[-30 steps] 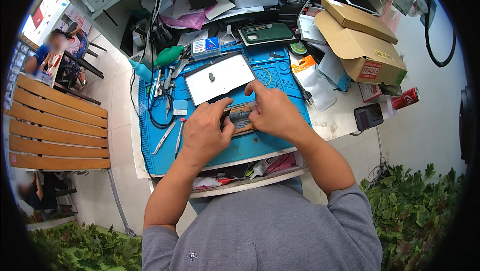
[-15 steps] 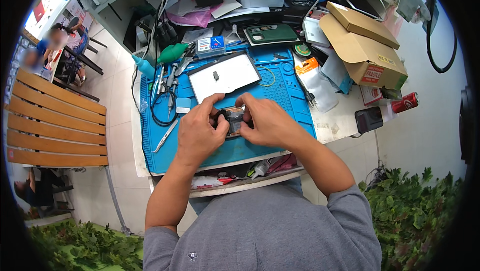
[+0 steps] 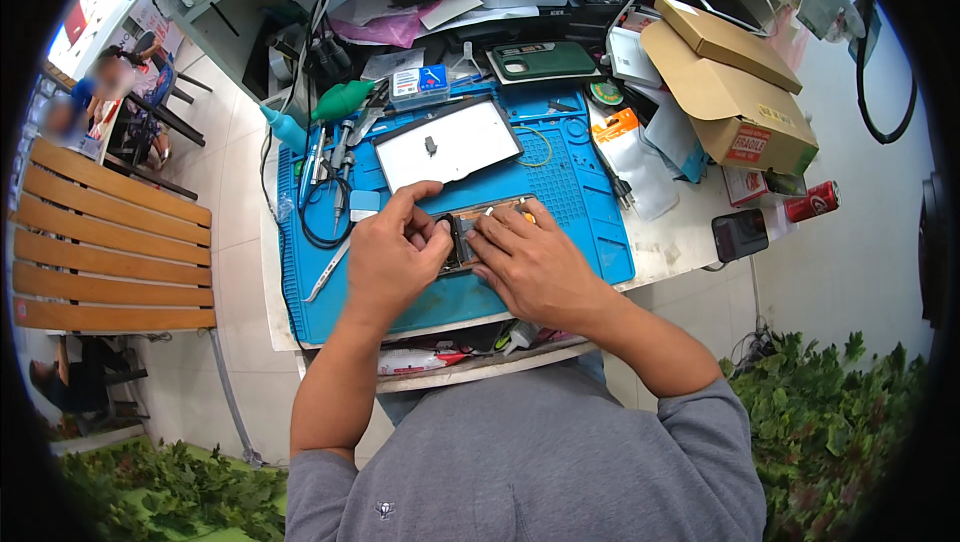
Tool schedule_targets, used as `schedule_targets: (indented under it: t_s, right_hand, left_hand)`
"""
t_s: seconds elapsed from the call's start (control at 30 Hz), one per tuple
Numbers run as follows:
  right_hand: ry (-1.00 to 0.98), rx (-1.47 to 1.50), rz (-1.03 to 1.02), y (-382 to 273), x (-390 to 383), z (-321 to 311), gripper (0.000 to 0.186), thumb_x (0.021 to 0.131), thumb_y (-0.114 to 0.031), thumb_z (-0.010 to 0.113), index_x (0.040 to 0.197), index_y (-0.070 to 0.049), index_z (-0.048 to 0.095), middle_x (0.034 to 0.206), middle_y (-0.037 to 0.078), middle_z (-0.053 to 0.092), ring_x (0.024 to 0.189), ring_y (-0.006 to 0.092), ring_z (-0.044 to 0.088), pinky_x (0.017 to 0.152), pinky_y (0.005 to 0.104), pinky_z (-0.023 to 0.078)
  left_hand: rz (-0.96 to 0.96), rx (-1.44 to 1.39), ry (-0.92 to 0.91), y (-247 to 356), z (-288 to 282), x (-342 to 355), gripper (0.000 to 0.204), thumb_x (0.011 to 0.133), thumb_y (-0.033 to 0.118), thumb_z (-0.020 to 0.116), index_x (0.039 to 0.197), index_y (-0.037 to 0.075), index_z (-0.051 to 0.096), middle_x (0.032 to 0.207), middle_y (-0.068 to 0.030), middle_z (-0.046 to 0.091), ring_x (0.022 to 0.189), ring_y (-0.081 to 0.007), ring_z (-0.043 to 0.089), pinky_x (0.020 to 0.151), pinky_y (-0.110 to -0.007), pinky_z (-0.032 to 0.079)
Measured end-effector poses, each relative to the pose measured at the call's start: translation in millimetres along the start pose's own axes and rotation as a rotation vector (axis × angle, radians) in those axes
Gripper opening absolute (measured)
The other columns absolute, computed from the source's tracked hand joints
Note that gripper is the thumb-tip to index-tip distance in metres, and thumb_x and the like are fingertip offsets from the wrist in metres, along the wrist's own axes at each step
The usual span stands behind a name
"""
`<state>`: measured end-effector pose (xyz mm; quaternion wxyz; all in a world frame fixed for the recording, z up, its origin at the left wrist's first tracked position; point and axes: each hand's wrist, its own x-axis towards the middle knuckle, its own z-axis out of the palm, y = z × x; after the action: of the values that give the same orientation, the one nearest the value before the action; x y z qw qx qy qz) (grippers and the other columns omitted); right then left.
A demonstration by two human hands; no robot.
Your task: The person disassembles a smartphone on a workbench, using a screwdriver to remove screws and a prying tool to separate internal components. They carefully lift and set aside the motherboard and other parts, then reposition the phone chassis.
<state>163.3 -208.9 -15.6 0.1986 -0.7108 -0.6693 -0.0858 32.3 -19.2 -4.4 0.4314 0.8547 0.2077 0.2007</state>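
An opened phone point(image 3: 461, 242), dark inside with a copper-coloured edge, lies on the blue work mat point(image 3: 400, 317) in front of me. At its left end my left hand point(image 3: 392, 250) has its thumb and curled fingers closed together by a dark part; what they pinch is hidden. My right hand point(image 3: 530, 260) rests across the phone's right part, its fingers stretched out and covering much of it. Just beyond lies a white tray point(image 3: 470, 147) with a dark rim and a small dark piece point(image 3: 431, 146) on it.
Left of my hands lie tweezers point(image 3: 328, 272), a small light-blue box point(image 3: 364, 205) and screwdrivers point(image 3: 340, 157). A green phone case point(image 3: 545, 62), a plastic box point(image 3: 419, 87) and an open carton point(image 3: 735, 102) stand farther back. A red can point(image 3: 812, 202) sits at the right.
My right hand has shifted from gripping the phone's right edge to lying over it with fingers stretched. More of the phone's far edge shows. My left hand stays at the left end.
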Motion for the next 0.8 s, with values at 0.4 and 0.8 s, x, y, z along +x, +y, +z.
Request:
schedule_targets:
  t_s: [0.4,0.8]
  right_hand:
    - [0.0,0.4,0.374,-6,28,18,0.03,0.086,-0.023,0.094,0.101,-0.001,0.078,0.098,0.016,0.08,0.09,0.0359,0.077,0.079,0.048,0.06]
    - [0.211,0.522,0.345,-18,23,40,0.012,0.09,-0.008,0.085,0.092,-0.001,0.075,0.087,0.016,0.077,0.075,0.0326,0.078,0.07,0.044,0.063]
  left_hand:
    - [-0.163,-0.246,-0.111,5,-11,1,0.046,0.098,0.001,0.079,0.142,-0.004,0.068,0.078,0.0,0.073,0.069,-0.0031,0.065,0.062,-0.022,0.049]
    - [-0.151,-0.225,-0.31,-8,-32,8,0.037,0.106,0.002,0.064,0.141,0.001,0.074,0.08,-0.0005,0.071,0.073,-0.0082,0.068,0.07,-0.027,0.054]
